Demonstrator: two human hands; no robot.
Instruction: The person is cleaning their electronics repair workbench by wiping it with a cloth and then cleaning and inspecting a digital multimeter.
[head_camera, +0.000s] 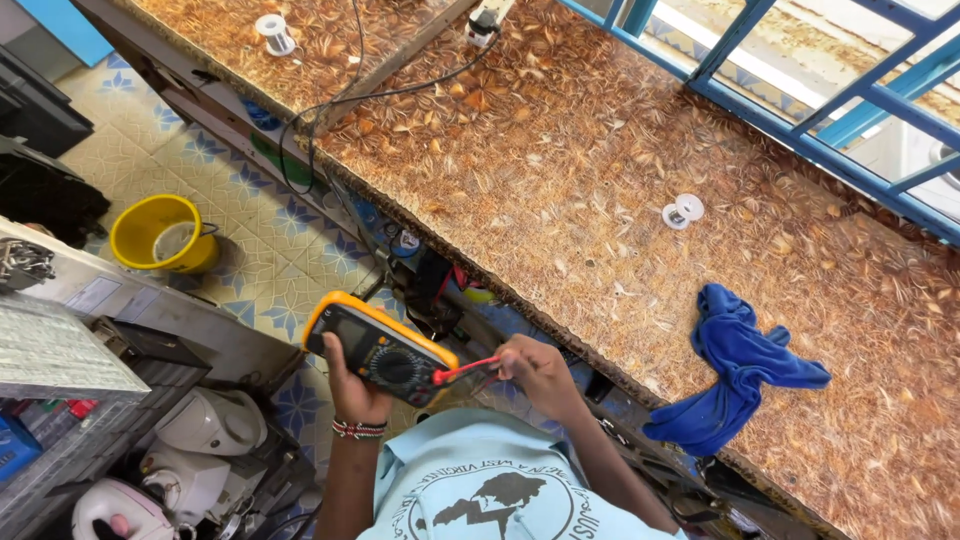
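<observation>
The big brown surface (560, 170) holds a blue cloth (735, 365) near its front edge, and just off that edge the left hand (352, 385) grips a yellow meter (380, 350) while the right hand (535, 372) pinches its red wire (465, 370).

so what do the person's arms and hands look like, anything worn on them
Both hands are bare, with no gloves. The left hand has a beaded wristband in red, white and dark bands at the wrist. The right hand shows nothing on its wrist. The forearms are uncovered; a light blue shirt with short sleeves ends above them.
</observation>
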